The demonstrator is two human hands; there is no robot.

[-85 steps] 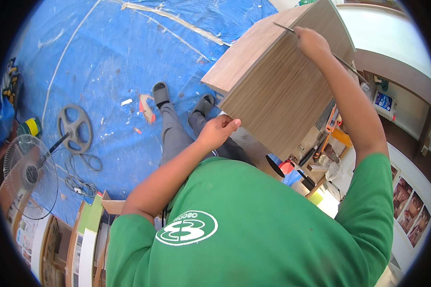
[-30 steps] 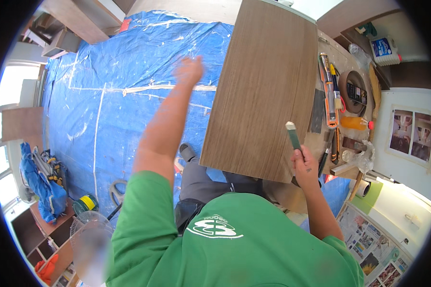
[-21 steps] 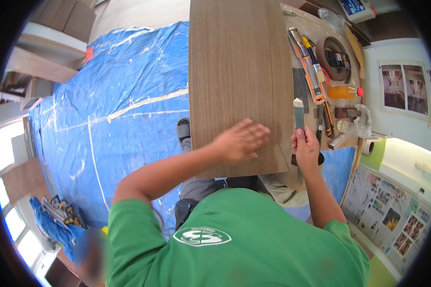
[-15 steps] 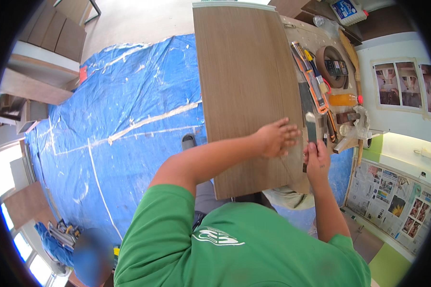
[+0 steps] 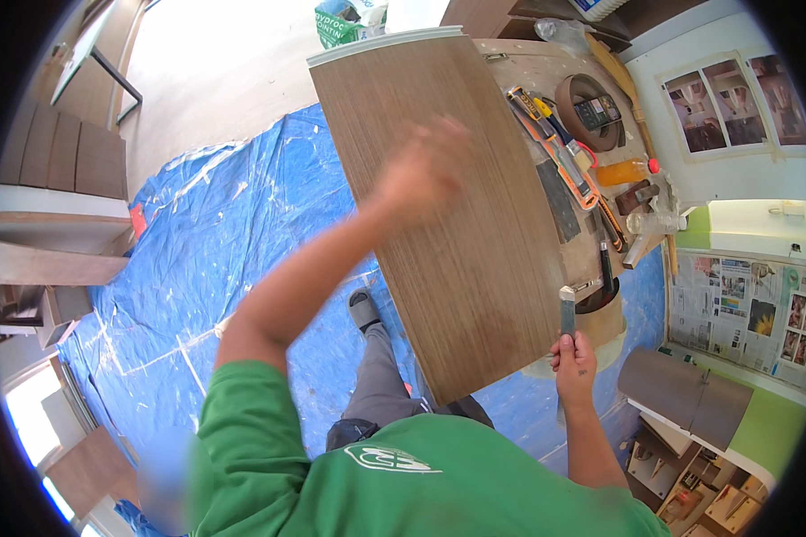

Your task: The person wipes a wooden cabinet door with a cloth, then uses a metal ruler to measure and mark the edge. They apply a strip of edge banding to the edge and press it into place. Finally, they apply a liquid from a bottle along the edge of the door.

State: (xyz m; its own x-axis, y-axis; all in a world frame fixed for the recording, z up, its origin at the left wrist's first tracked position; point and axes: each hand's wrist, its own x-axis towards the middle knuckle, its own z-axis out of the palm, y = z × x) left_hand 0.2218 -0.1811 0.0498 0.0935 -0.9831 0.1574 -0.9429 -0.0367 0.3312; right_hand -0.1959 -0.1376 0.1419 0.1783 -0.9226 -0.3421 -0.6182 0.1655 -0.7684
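A wood-grain panel (image 5: 457,277) lies across the work surface in front of me. My left hand (image 5: 425,170) is motion-blurred over the panel's upper half; whether it touches the surface and how its fingers sit is unclear. At the lower right, beside the panel's edge, my right hand (image 5: 573,367) grips a flat grey-green strip tool (image 5: 567,309) held lengthwise, its pale tip pointing away from me. Right of the panel lie orange hand tools (image 5: 560,157), a coiled brown band (image 5: 571,130) with a dark device in it, and an orange-filled bottle (image 5: 622,172).
Blue sheeting (image 5: 278,197) covers the floor left of the panel, where my sandalled foot (image 5: 364,311) rests. Cabinets (image 5: 72,148) line the left side, a bag (image 5: 349,22) stands beyond the panel, and a white wall with pictures (image 5: 725,103) and newspaper-covered area (image 5: 743,313) are at right.
My left hand swept from open air at left onto the panel, rightward toward the tool, then up along the panel. My right hand keeps the strip and now sits lower in view.
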